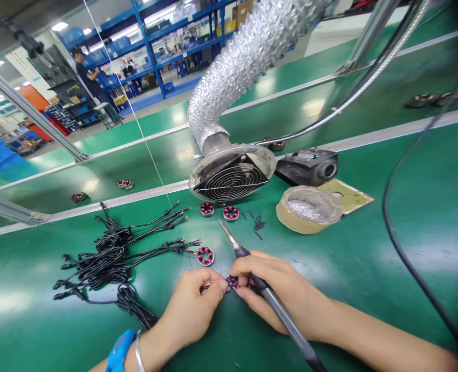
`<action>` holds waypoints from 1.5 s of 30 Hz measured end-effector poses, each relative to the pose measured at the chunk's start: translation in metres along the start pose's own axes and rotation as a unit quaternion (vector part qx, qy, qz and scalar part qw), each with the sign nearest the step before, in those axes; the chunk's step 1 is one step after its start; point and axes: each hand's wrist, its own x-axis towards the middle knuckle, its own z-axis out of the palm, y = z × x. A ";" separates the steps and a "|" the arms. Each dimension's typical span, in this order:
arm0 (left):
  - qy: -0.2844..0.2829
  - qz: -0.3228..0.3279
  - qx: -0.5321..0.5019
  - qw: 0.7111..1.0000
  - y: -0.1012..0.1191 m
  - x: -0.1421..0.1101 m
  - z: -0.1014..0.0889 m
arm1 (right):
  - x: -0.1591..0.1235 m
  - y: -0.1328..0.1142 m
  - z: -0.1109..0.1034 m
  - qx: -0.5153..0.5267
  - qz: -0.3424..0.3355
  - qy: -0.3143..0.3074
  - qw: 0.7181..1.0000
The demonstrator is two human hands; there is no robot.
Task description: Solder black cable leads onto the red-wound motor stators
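My right hand [281, 289] holds a soldering iron [277, 305] across its palm, the bare tip pointing up and away to the left. Its thumb and fingertips also grip a small red-and-black motor stator [232, 282], mostly covered by the fingers. Against that stator my left hand [192, 305] is closed in a pinch, on what looks like a black cable end [204, 287]; the exact contact is hidden. Just beyond the hands lies a stator ring with red windings [205, 256], a cable end at its left side. Two more stators [231, 213] [207, 208] rest farther back.
Coiled black cables [112, 253] spread over the green bench at left. A fume extractor [232, 178] with a foil duct stands behind the stators. Short black tubes [259, 223], a round tub [308, 209] and a dark iron stand [308, 166] are at right. A cord [392, 232] hangs on the right.
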 end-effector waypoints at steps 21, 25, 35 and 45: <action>-0.154 0.059 0.049 0.985 0.015 -0.034 -0.004 | -0.009 -0.005 0.015 -0.067 -0.036 0.018 0.997; -0.007 0.100 0.227 0.969 0.021 -0.020 -0.029 | -0.006 -0.007 0.010 -0.041 -0.034 0.017 0.998; -0.014 0.041 0.320 0.946 0.018 -0.010 -0.027 | -0.015 0.007 0.010 -0.073 0.022 0.055 0.996; -0.007 0.041 0.215 0.976 0.017 0.000 -0.018 | -0.012 0.017 0.021 -0.134 0.052 0.065 0.987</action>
